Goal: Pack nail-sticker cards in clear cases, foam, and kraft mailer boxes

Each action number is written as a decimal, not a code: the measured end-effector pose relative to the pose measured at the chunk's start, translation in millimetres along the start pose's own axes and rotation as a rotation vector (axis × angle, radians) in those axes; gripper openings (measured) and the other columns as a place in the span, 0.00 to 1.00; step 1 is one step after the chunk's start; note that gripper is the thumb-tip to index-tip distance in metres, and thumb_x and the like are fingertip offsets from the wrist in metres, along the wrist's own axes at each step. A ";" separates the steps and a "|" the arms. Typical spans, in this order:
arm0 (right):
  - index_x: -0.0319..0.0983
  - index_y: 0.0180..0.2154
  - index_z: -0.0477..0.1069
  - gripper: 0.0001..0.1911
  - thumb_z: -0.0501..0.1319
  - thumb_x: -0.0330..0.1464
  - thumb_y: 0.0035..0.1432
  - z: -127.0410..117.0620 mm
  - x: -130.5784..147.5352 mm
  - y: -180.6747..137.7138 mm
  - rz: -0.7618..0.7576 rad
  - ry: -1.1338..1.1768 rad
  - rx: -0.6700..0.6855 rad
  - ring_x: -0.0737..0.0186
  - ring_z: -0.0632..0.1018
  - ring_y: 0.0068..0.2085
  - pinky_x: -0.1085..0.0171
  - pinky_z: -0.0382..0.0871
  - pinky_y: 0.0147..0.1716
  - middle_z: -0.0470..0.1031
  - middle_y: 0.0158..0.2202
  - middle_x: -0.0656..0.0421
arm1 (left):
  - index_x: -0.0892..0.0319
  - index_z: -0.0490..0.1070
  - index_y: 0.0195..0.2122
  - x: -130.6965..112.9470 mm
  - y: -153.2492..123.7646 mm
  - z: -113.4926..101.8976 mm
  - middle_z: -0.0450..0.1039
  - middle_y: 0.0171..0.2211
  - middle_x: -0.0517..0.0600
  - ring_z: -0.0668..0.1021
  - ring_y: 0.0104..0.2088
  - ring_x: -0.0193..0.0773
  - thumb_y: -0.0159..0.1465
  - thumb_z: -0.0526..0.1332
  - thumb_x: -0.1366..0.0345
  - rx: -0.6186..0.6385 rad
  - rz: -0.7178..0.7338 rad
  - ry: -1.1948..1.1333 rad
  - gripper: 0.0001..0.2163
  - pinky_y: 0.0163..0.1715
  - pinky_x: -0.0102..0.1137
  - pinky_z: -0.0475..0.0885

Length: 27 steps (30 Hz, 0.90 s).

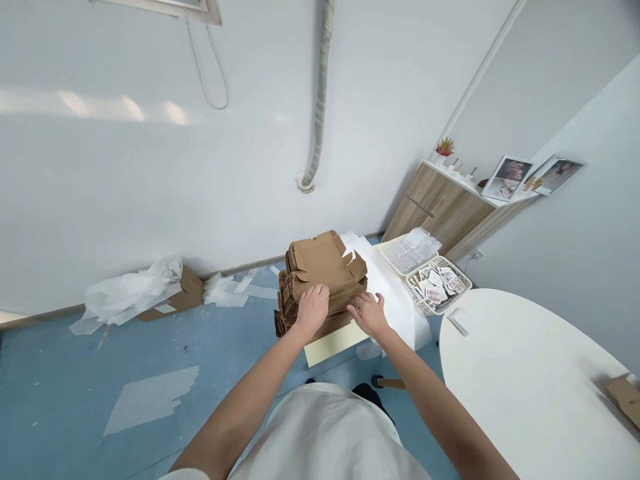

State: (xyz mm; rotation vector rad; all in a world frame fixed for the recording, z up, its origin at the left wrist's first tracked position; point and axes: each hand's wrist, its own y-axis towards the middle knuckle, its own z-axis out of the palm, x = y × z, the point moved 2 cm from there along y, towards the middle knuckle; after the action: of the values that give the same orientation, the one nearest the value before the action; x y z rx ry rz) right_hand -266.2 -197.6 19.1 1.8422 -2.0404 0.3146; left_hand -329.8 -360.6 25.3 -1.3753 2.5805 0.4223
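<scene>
A tall stack of flat brown cardboard box blanks (323,270) rests on a pale surface (333,343) in front of me. My left hand (311,311) lies on the near left side of the stack with its fingers curled over the top blank's edge. My right hand (369,312) rests at the stack's near right corner, fingers stretched out against the blanks and the white sheet (395,293) beside them.
Two white baskets (427,267) of small packets stand to the right of the stack. A white round table (525,380) fills the right foreground, with a cardboard piece (627,397) at its edge. A wooden cabinet (443,210) stands in the corner. Torn paper and plastic (135,293) litter the blue floor.
</scene>
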 end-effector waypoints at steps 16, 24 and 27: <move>0.38 0.47 0.64 0.23 0.49 0.43 0.54 -89.0 -67.0 -30.3 0.608 0.308 -0.234 0.59 0.74 0.36 0.63 0.63 0.37 0.74 0.35 0.55 | 0.54 0.67 0.41 -68.4 -23.4 26.2 0.69 0.42 0.51 0.66 0.48 0.38 0.62 0.45 0.72 0.035 0.370 -0.241 0.14 0.56 0.47 0.42; 0.37 0.37 0.68 0.18 0.50 0.42 0.53 -130.5 -127.8 -114.0 0.710 0.631 -0.429 0.62 0.74 0.24 0.64 0.67 0.26 0.72 0.22 0.59 | 0.53 0.63 0.49 -140.8 -17.0 41.3 0.59 0.53 0.54 0.57 0.56 0.49 0.59 0.52 0.60 0.011 0.340 -0.258 0.16 0.55 0.53 0.39; 0.37 0.42 0.66 0.20 0.55 0.42 0.49 -135.7 -161.4 -162.3 0.724 1.036 -0.622 0.61 0.75 0.29 0.63 0.71 0.26 0.74 0.32 0.57 | 0.58 0.45 0.58 -168.0 -15.8 64.0 0.43 0.60 0.60 0.49 0.59 0.54 0.54 0.56 0.51 0.002 0.103 -0.333 0.34 0.53 0.54 0.43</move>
State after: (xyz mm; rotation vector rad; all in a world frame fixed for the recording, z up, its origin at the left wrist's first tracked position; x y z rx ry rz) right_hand -76.7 -15.6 61.5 0.3449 -1.6285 0.5738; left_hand -221.8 -216.7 11.9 -1.0686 2.3796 0.6079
